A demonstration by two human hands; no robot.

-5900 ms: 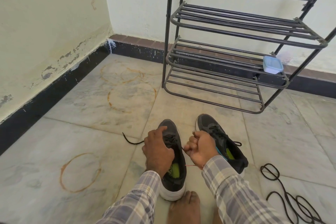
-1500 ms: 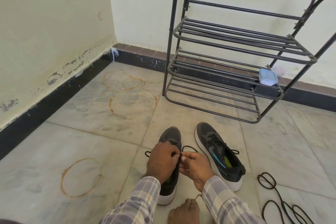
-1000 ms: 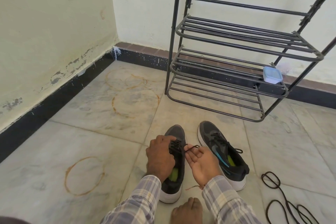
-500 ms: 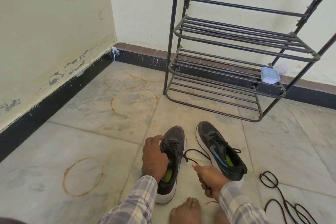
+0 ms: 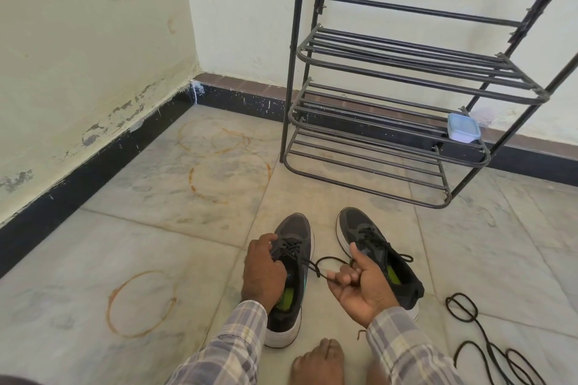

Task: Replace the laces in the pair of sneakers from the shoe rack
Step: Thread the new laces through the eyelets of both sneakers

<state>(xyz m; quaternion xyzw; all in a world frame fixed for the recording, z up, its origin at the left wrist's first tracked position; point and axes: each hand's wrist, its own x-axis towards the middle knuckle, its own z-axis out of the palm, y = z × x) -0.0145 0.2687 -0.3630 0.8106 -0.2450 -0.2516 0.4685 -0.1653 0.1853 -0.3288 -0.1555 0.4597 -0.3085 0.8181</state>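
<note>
Two dark grey sneakers with white soles stand side by side on the floor. My left hand (image 5: pixel 262 272) grips the left sneaker (image 5: pixel 292 230) at its laced throat, fingers curled over the eyelets. A black lace (image 5: pixel 316 264) runs from that shoe to the right, looping between the shoes. My right hand (image 5: pixel 362 283), palm up, pinches this lace with its curled fingers. The right sneaker (image 5: pixel 375 247) lies behind that hand, laced, with a green insole showing.
A black metal shoe rack (image 5: pixel 406 97) stands against the back wall, with a small blue-lidded box (image 5: pixel 463 127) on its middle shelf. Loose black laces (image 5: pixel 488 344) coil on the floor at the right. My bare foot (image 5: pixel 319 364) is at the bottom edge.
My right hand has turned palm up and risen, drawing the lace out to the right of the left sneaker. My left hand stays on the shoe.
</note>
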